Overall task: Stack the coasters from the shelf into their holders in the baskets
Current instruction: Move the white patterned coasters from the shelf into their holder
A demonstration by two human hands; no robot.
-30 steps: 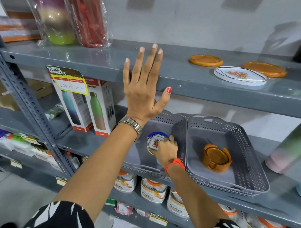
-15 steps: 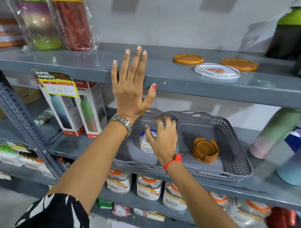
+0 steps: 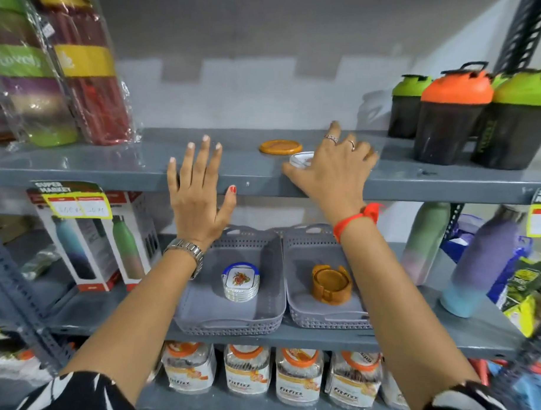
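Right hand (image 3: 334,173) cupped over the white coaster (image 3: 301,158) on the upper shelf (image 3: 117,168), fingers spread across it, thumb low at the front lip; no telling whether closed on it or only resting on top. Left hand (image 3: 198,202) flat and wide open, holding nothing, raised in front of the same shelf edge.

Nearest, below the arms: two grey baskets side by side, left basket (image 3: 228,320) with the blue-rimmed holder (image 3: 240,282) stacked with floral coasters, right basket (image 3: 323,320) with the orange holder (image 3: 331,285).

Further back, on the upper shelf, an orange coaster (image 3: 280,147) just beside the white one.

Risks, as a guess: coaster thin and flat on smooth metal, so a shallow pinch could slip; a sweeping hand could nudge the orange one backward, or drop the white into the wrong basket
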